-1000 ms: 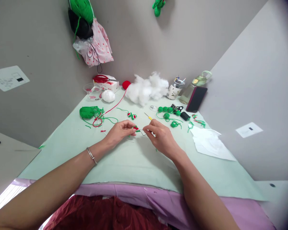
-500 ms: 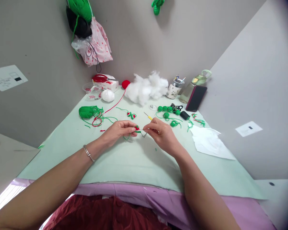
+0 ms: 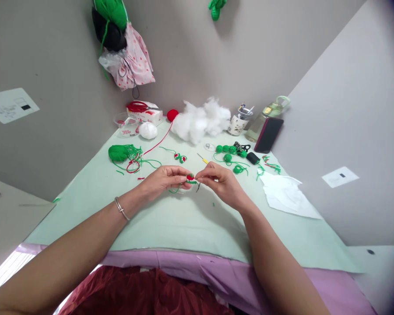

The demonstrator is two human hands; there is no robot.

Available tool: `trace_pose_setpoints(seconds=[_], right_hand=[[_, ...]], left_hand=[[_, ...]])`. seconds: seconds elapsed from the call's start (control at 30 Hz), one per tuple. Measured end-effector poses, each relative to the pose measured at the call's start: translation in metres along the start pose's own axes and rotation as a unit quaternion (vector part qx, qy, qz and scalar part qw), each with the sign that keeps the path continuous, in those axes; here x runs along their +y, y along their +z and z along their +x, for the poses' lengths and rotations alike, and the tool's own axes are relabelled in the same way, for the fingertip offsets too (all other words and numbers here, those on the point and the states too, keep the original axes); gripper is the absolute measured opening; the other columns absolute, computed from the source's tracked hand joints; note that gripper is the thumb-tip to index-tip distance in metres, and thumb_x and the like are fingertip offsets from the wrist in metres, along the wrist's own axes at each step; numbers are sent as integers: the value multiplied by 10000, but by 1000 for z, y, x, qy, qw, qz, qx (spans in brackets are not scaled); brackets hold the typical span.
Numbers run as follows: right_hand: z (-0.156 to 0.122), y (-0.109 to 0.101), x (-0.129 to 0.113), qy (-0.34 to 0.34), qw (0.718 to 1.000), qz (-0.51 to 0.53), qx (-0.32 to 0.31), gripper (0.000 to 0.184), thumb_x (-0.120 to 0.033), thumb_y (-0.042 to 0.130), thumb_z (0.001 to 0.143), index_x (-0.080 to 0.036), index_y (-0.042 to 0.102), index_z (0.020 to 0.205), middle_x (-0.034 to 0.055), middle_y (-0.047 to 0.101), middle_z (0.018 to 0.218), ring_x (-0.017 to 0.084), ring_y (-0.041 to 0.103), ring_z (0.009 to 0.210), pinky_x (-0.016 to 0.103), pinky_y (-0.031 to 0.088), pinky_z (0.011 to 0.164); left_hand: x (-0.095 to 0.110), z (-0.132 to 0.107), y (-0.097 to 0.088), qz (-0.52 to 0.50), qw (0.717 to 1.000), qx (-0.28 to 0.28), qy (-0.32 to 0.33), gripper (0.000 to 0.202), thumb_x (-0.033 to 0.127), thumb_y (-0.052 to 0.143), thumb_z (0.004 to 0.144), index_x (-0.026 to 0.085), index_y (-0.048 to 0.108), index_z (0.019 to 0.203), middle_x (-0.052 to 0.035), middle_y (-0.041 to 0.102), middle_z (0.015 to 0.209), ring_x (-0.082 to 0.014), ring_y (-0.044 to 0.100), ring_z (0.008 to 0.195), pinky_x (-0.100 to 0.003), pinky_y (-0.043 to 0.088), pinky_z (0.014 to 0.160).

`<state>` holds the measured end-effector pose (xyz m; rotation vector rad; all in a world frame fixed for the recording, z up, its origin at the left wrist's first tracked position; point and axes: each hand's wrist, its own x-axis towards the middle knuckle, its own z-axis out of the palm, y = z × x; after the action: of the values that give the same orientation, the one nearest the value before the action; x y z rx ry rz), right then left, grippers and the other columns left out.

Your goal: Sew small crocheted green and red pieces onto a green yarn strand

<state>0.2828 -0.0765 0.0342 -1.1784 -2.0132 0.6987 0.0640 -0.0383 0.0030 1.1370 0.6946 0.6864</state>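
Observation:
My left hand (image 3: pixel 162 180) pinches a small crocheted piece (image 3: pixel 191 179) in red, white and green between thumb and fingers. At the piece's right edge, the closed fingertips of my right hand (image 3: pixel 220 183) hold what looks like a sewing needle, mostly hidden by the fingers. A short dark thread (image 3: pixel 198 187) hangs below those fingertips. Green yarn trails under my left hand. A crochet hook (image 3: pixel 205 161) with a yellow handle lies just beyond my right hand. Two little red, white and green crocheted pieces (image 3: pixel 180 158) rest farther back.
Green yarn (image 3: pixel 120 153) lies at left, with red and white strands. White stuffing (image 3: pixel 202 120), a red yarn ball (image 3: pixel 172 115) and scissors (image 3: pixel 139 106) on a box stand behind. Green crocheted balls (image 3: pixel 228 149), a black spool (image 3: pixel 252 158), a phone (image 3: pixel 269 135) and white paper (image 3: pixel 290 194) are at right.
My right fingertips have come right up against the crocheted piece, closing the small gap. The piece has turned to show more red and white, and the dark thread loop hangs differently.

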Motion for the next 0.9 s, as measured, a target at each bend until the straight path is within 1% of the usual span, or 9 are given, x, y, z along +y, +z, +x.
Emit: trace_pose_setpoints(seconds=[0.2, 0.3, 0.47, 0.53, 0.63, 0.77, 0.9], right_hand=[[1, -6, 2, 19, 998, 59, -33, 174, -273, 598, 902, -224, 759, 944, 5, 471, 729, 135, 465, 694, 268, 382, 621], [2, -5, 4, 17, 997, 68, -41, 170, -281, 606, 897, -217, 758, 940, 12, 493, 738, 139, 473, 706, 279, 392, 642], [3, 2, 7, 36, 997, 67, -25, 146, -311, 641, 872, -202, 738, 870, 18, 543, 775, 136, 503, 707, 286, 420, 667], [3, 5, 8, 39, 998, 57, -6, 124, -293, 644, 867, -203, 727, 856, 18, 557, 786, 135, 503, 709, 283, 417, 664], [2, 5, 8, 33, 999, 41, 10, 115, -271, 630, 876, -215, 729, 887, 16, 550, 780, 137, 497, 712, 280, 405, 656], [2, 0, 5, 25, 998, 55, -10, 171, -281, 594, 900, -223, 749, 942, 11, 505, 758, 134, 483, 692, 278, 391, 638], [2, -7, 4, 19, 997, 62, -36, 210, -303, 570, 915, -231, 760, 965, 8, 469, 733, 140, 463, 703, 277, 386, 640]], left_hand=[[0, -1, -2, -4, 1000, -14, 10, 274, 320, 764, 742, 169, 726, 967, -79, 741, 990, -193, 708, 835, -347, 506, 866], [-1, -1, -2, -1, 1000, -19, 10, 267, 324, 755, 752, 176, 723, 973, -72, 739, 991, -186, 706, 830, -337, 507, 860], [-4, -1, 1, 6, 1000, -23, 13, 273, 335, 752, 757, 174, 708, 972, -65, 729, 968, -184, 700, 828, -332, 515, 842], [-4, 0, 2, -5, 1000, -13, 13, 276, 328, 767, 741, 173, 696, 958, -57, 723, 968, -174, 698, 816, -330, 513, 842], [-5, 1, 3, -26, 1000, 9, 5, 287, 308, 790, 716, 173, 674, 941, -35, 717, 921, -160, 701, 787, -325, 508, 841], [-4, 1, 2, -23, 1000, 16, 2, 295, 318, 786, 724, 171, 656, 945, -37, 717, 910, -168, 706, 799, -313, 502, 821], [-3, 0, 1, -13, 1000, 0, 8, 290, 329, 777, 729, 171, 639, 929, -34, 710, 906, -177, 708, 805, -294, 503, 786]])
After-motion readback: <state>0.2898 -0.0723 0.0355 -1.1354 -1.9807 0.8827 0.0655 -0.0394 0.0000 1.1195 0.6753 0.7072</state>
